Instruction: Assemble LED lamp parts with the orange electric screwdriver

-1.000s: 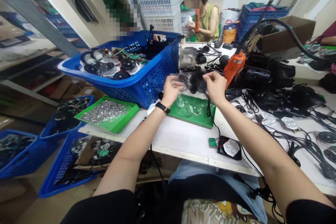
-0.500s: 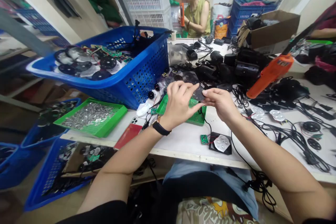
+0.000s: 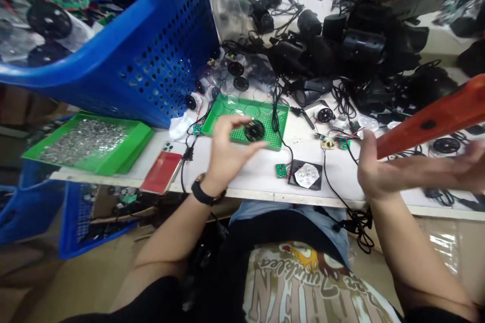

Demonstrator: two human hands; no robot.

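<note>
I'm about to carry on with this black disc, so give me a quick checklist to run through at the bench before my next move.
1. Disc in hand: ok, the black round disc is pinched at the fingertips of the left hand.
2. Disc's underside: cannot tell, the fingers hide it.
3. Right hand free: ok, the right hand is open and seems empty, though blurred.
4. Tool within reach: ok, the orange power tool is right beside the right hand.
5. Work area: not ok, a black cable runs across the right end of the green perforated tray.
6. Loose parts: ok, the small green circuit board lies apart from both hands.
</note>
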